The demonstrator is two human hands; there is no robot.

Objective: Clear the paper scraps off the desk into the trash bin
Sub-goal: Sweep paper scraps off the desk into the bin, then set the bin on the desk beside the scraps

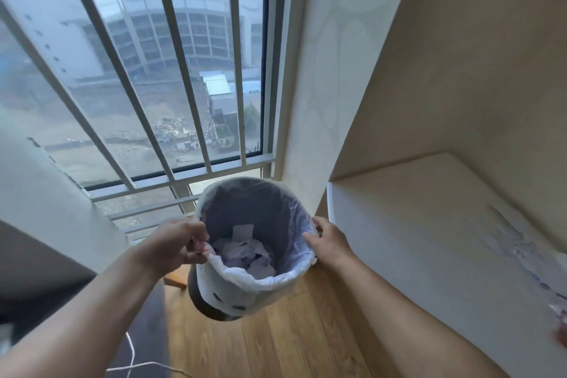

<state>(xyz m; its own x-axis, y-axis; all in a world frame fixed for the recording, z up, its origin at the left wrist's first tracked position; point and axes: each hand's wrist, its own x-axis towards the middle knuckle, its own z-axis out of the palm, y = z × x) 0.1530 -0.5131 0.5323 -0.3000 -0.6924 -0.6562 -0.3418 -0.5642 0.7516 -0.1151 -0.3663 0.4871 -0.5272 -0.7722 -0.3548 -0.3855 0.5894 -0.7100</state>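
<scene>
A grey trash bin lined with a white plastic bag sits between the person's two hands, above a wooden floor and tilted so its open mouth faces the camera. The left hand is at the bin's left rim, fingers curled and pinching the bag's folded-over edge. The right hand is at the right rim, thumb laid over the bag's edge and fingers wrapped round the outside, gripping the bin. Whether the bin's base touches the floor cannot be told.

Inside, at the bottom, lies a heap of crumpled white paper scraps, between the two hands and below the rim they hold.

To the right stands the white desk, its top bare near the bin; the far right part is blurred, with faint marks too smeared to identify. Behind the bin is a barred window onto buildings. A white cord trails at the lower left.
</scene>
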